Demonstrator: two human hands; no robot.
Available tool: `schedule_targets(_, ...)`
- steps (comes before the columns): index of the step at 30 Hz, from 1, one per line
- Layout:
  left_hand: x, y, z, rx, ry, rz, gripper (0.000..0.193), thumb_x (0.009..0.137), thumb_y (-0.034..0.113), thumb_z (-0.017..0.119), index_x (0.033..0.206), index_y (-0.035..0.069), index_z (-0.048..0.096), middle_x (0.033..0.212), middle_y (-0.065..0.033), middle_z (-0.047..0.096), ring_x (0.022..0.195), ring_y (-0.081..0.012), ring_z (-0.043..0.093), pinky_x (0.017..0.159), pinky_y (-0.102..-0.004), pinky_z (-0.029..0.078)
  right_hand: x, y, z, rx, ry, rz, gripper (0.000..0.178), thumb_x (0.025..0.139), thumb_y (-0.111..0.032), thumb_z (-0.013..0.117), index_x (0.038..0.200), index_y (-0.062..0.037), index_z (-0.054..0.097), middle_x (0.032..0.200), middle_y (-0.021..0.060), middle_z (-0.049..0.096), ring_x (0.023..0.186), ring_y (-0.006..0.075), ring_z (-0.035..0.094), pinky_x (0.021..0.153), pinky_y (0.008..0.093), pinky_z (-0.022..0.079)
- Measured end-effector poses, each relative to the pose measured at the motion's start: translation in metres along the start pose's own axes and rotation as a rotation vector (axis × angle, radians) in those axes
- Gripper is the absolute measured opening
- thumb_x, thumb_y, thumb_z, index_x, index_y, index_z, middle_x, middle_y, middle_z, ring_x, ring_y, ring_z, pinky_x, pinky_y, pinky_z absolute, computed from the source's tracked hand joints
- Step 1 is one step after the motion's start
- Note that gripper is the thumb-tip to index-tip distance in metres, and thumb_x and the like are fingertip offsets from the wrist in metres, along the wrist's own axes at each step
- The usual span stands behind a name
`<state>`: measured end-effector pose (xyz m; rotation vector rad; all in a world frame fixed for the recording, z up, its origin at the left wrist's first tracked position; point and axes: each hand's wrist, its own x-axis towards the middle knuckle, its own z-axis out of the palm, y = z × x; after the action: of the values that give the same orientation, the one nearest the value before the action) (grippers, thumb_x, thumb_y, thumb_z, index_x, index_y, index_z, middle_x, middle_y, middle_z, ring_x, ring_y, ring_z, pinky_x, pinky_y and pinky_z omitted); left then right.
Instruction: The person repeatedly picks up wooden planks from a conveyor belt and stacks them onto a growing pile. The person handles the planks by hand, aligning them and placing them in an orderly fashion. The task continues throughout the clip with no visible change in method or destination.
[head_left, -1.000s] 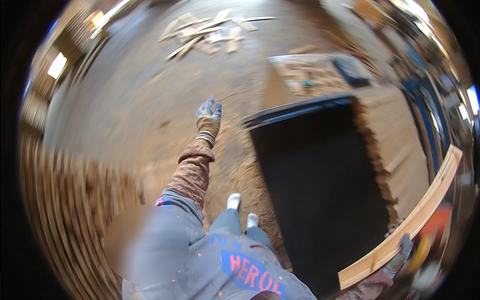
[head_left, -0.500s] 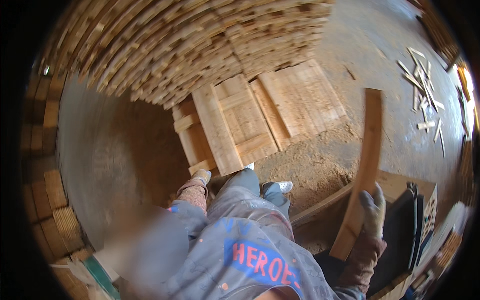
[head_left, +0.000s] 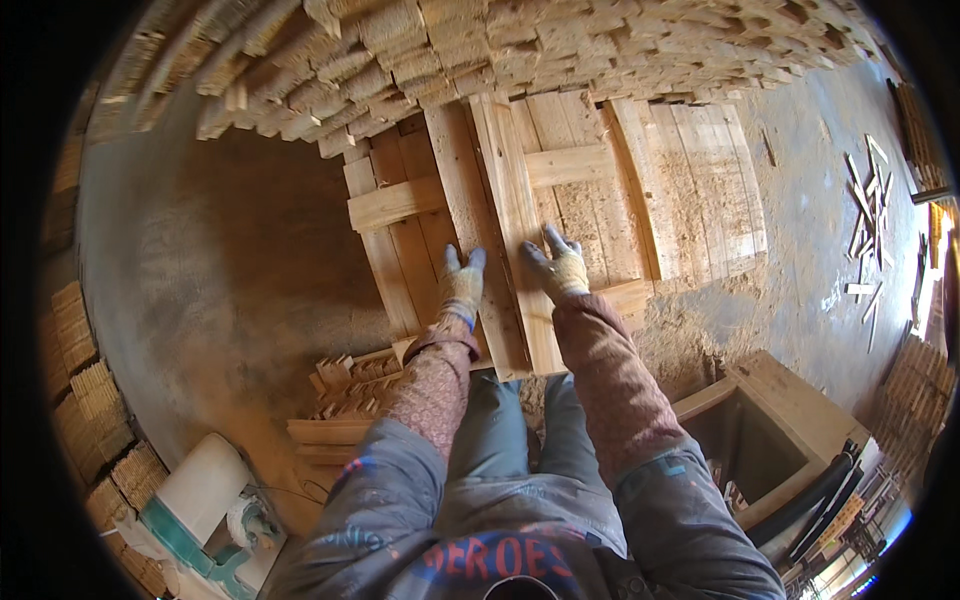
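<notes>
My left hand, in a pale work glove with bluish fingertips, rests at the left side of a wooden board. A second, lighter wooden board lies lengthwise alongside it. At that board's right edge is my right hand, gloved alike, its fingers spread. Both hands look open, with the two boards between them; the undersides of the fingers are hidden. The boards lie across a wooden panel made of planks with crosspieces.
Stacked timber rises along the far side. A second plank panel adjoins on the right. Near right stands a wooden box; a white and green machine is near left. Scrap sticks litter the floor at far right.
The board my right hand held upright at the right now appears to lie on the panel. My right hand has moved left and let go; my left hand has moved up onto the boards.
</notes>
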<state>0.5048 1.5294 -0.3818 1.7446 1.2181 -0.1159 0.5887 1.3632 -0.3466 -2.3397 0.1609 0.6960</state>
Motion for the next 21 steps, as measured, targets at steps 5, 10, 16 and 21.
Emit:
schedule_targets(5, 0.0, 0.019, 0.012, -0.526, -0.28, -0.165, 0.087, 0.09, 0.048, 0.075, 0.148, -0.006, 0.041, 0.137, -0.0225, 0.06, 0.125, -0.0342, 0.059, 0.106, -0.0371, 0.047, 0.027, 0.024, 0.028, 1.001, -0.402, 0.19, 0.078, 0.082, -0.006, 0.085, 0.145, 0.0058, 0.04, 0.105, 0.0152, 0.075, 0.089, 0.0216, 0.072, 0.085, 0.0308, 0.059)
schedule_targets(10, -0.048, -0.013, -0.014, -0.259, -0.215, -0.18, 0.118, 0.083, 0.064, 0.074, 0.158, -0.006, 0.016, 0.158, -0.0329, 0.031, 0.148, -0.0399, 0.031, 0.121, -0.0469, 0.03, -0.053, 0.029, 0.009, 0.044, -0.168, -0.253, 0.066, 0.081, -0.022, 0.084, 0.132, 0.0038, 0.053, 0.109, 0.0145, 0.065, 0.113, 0.0275, 0.061, 0.102, 0.0411, 0.051)
schedule_targets(16, -0.079, 0.052, 0.003, 0.093, -0.014, -0.165, 0.143, 0.065, 0.047, 0.094, 0.159, -0.006, 0.001, 0.163, -0.0359, 0.016, 0.153, -0.045, 0.017, 0.127, -0.0433, 0.021, -0.058, 0.051, -0.025, -0.555, -0.372, -0.32, 0.093, 0.078, -0.035, 0.081, 0.157, -0.0131, 0.037, 0.162, 0.0199, 0.032, 0.148, 0.0432, 0.032, 0.119, 0.0593, 0.029)
schedule_targets(21, -0.066, 0.027, -0.041, -0.196, -0.05, -0.197, 0.144, 0.061, 0.031, 0.099, 0.161, 0.001, 0.0, 0.166, -0.0284, 0.014, 0.154, -0.041, 0.016, 0.128, -0.0539, 0.016, -0.039, 0.115, 0.015, -0.897, -0.316, -0.929, 0.102, 0.077, -0.04, 0.079, 0.16, -0.0078, 0.028, 0.153, 0.0208, 0.039, 0.138, 0.0388, 0.04, 0.112, 0.0624, 0.032)
